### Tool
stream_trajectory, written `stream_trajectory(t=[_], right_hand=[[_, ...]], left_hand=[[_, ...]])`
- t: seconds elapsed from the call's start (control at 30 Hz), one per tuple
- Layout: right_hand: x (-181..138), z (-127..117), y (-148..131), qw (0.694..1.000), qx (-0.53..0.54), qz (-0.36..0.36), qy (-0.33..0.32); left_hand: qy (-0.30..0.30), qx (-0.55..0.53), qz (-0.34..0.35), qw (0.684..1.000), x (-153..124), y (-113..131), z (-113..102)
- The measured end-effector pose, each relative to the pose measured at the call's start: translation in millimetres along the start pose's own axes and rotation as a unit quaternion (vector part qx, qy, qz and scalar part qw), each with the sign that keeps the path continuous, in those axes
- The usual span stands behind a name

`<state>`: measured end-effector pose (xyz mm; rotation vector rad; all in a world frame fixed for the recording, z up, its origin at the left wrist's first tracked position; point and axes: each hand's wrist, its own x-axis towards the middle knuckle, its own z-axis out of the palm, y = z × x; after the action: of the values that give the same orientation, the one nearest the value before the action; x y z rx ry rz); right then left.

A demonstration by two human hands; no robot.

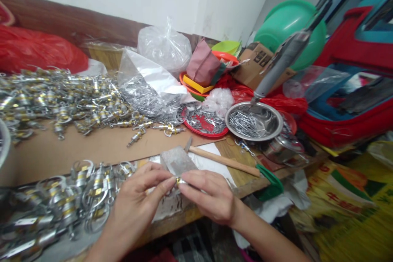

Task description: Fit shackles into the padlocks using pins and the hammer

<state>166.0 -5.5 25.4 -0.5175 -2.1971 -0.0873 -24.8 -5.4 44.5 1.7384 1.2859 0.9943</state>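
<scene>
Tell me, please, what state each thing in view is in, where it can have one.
Left hand: pinching the small metal part
Right hand: pinching the same part
Hammer: lying down, unheld
Steel bowl: upright, holding metal pieces
Green basin: tipped on its side
Clear bag: bulging, top gathered
Grey tool: tilted, tip near the bowl

Two hands [213, 195] and one held fitting [179, 181] are counted.
One hammer [225, 161], one metal block [177, 159], one power tool [281, 65] are seen.

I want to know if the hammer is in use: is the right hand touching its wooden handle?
Apart: the head view shows part of a white sheet between the right hand and the wooden handle.
</scene>
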Motion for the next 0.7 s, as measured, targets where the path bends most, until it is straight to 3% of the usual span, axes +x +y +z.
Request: stream_trajectory(t=[0.1, 0.2, 0.37, 0.53, 0.7], right_hand=[[2, 4, -2, 0.998, 0.018, 0.055, 0.021], [1, 8, -7, 0.989, 0.062, 0.13, 0.04], [-3, 17, -15, 0.976, 0.048, 0.201, 0.068], [-9, 34, -18, 0.952, -0.001, 0.306, 0.02], [-18, 34, -4, 0.953, 0.052, 0.296, -0.044]], left_hand=[[-0.009, -0.029, -0.02, 0.999, -2, -3, 0], [-0.024, -0.114, -0.104, 0.988, -6, -5, 4], [0.044, -0.225, -0.193, 0.954, -10, -6, 13], [0.018, -0.272, -0.209, 0.939, -5, -7, 14], [0.003, -0.308, -0.219, 0.926, 6, -8, 14]])
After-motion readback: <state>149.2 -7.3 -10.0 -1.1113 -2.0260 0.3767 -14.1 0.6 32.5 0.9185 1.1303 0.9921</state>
